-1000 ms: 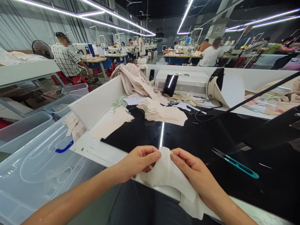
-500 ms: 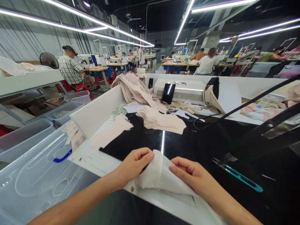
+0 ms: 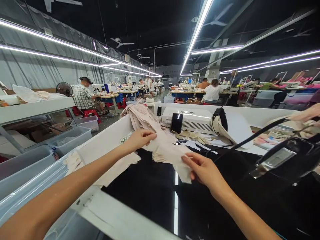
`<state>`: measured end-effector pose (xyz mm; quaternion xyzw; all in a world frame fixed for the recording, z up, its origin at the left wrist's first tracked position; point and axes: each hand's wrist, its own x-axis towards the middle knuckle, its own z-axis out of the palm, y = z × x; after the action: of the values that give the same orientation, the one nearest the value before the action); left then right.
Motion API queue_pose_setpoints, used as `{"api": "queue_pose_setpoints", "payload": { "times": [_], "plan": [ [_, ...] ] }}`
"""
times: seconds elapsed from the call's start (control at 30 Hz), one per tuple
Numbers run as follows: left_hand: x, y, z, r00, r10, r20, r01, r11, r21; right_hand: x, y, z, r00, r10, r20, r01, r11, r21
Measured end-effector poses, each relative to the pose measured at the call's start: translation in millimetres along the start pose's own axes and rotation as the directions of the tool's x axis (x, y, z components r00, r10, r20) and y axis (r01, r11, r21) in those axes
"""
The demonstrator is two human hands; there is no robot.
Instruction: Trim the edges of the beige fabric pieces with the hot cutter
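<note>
My left hand point(image 3: 141, 140) pinches one end of a thin cream fabric piece point(image 3: 182, 170) between thumb and fingers. The other end is pinched in my right hand point(image 3: 201, 166), so the piece spans between both hands above the black tabletop point(image 3: 147, 190). Behind and under it lies a stack of cut cream fabric pieces point(image 3: 161, 158), partly covered. Another cream piece point(image 3: 121, 169) rests at the table's left, partly behind my left forearm.
A heap of pale pink fabric point(image 3: 140, 115) lies at the back left. Beyond the scraps stand a phone point(image 3: 176, 122) and a white slotted machine point(image 3: 197, 117). A black lamp arm point(image 3: 255, 135) crosses the right side. Plastic bins point(image 3: 72, 140) line the left; several people sit farther off.
Both hands have moved forward from the table's near edge to the fabric stack, carrying the cream piece. It is now stretched out between them. The view has tilted up.
</note>
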<state>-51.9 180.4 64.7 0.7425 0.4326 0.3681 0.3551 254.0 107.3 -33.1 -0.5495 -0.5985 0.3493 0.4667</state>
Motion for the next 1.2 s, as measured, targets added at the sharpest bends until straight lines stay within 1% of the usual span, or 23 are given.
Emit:
{"api": "queue_pose_setpoints", "payload": {
  "times": [0.03, 0.1, 0.17, 0.2, 0.23, 0.3, 0.37, 0.43, 0.5, 0.57, 0.63, 0.7, 0.77, 0.83, 0.9, 1.0, 1.03, 1.1, 1.17, 1.2],
  "plan": [
    [16, -1, -0.5, 0.999, 0.034, -0.025, -0.034, 0.999, 0.004, 15, -1, 0, 0.997, -0.036, -0.073, 0.036, 0.999, 0.000],
    [43, -7, 1.9, 0.992, 0.104, -0.068, -0.103, 0.995, 0.011, 43, -1, -2, 0.968, -0.131, -0.213, 0.129, 0.991, -0.028],
    [57, -18, 7.4, 0.985, 0.152, -0.087, -0.150, 0.988, 0.031, 65, 3, -3, 0.926, -0.232, -0.297, 0.210, 0.972, -0.104],
    [59, -26, 10.7, 0.983, 0.167, -0.082, -0.163, 0.985, 0.049, 72, 8, -4, 0.910, -0.277, -0.309, 0.241, 0.959, -0.150],
    [59, -35, 14.0, 0.982, 0.176, -0.072, -0.171, 0.983, 0.069, 77, 15, -4, 0.900, -0.317, -0.300, 0.267, 0.944, -0.195],
    [51, -55, 19.6, 0.983, 0.179, -0.031, -0.174, 0.978, 0.115, 80, 31, -3, 0.897, -0.374, -0.237, 0.306, 0.911, -0.276],
    [39, -72, 23.4, 0.986, 0.166, 0.028, -0.169, 0.973, 0.156, 75, 49, -2, 0.906, -0.395, -0.150, 0.325, 0.879, -0.349],
    [28, -84, 25.2, 0.985, 0.151, 0.085, -0.165, 0.967, 0.193, 68, 63, -1, 0.919, -0.388, -0.070, 0.325, 0.846, -0.422],
    [21, -91, 25.6, 0.982, 0.141, 0.125, -0.167, 0.959, 0.228, 63, 72, -1, 0.929, -0.369, -0.006, 0.318, 0.807, -0.498],
    [17, -92, 24.5, 0.980, 0.136, 0.147, -0.172, 0.949, 0.265, 59, 74, -1, 0.935, -0.352, 0.044, 0.312, 0.759, -0.572],
    [13, -90, 20.9, 0.980, 0.131, 0.153, -0.173, 0.937, 0.304, 55, 71, -2, 0.938, -0.338, 0.082, 0.310, 0.705, -0.638],
    [8, -87, 13.2, 0.984, 0.116, 0.134, -0.156, 0.923, 0.351, 49, 65, -3, 0.938, -0.330, 0.105, 0.307, 0.652, -0.693],
    [-1, -84, 0.2, 0.993, 0.083, 0.089, -0.112, 0.907, 0.406, 38, 58, -2, 0.934, -0.334, 0.124, 0.314, 0.608, -0.730],
    [-16, -82, -17.6, 0.999, 0.035, 0.011, -0.036, 0.884, 0.467, 20, 49, -1, 0.923, -0.353, 0.152, 0.342, 0.576, -0.742],
    [-35, -82, -37.5, 0.998, -0.023, -0.064, 0.053, 0.850, 0.523, -4, 41, 0, 0.903, -0.380, 0.202, 0.397, 0.557, -0.729],
    [-70, -84, -61.2, 0.982, -0.104, -0.159, 0.178, 0.793, 0.582, -55, 37, -1, 0.859, -0.417, 0.296, 0.497, 0.546, -0.674],
    [-81, -87, -65.6, 0.976, -0.121, -0.182, 0.207, 0.782, 0.588, -74, 39, -2, 0.843, -0.430, 0.323, 0.528, 0.548, -0.649],
    [-99, -94, -68.9, 0.961, -0.182, -0.210, 0.272, 0.768, 0.580, -111, 50, -6, 0.818, -0.446, 0.362, 0.574, 0.606, -0.550],
    [-110, -102, -66.5, 0.951, -0.241, -0.196, 0.310, 0.781, 0.543, -146, 67, -10, 0.832, -0.429, 0.352, 0.554, 0.670, -0.494],
    [-112, -106, -64.3, 0.946, -0.253, -0.200, 0.321, 0.796, 0.513, -161, 76, -13, 0.862, -0.414, 0.292, 0.506, 0.696, -0.509]
  ]
}}
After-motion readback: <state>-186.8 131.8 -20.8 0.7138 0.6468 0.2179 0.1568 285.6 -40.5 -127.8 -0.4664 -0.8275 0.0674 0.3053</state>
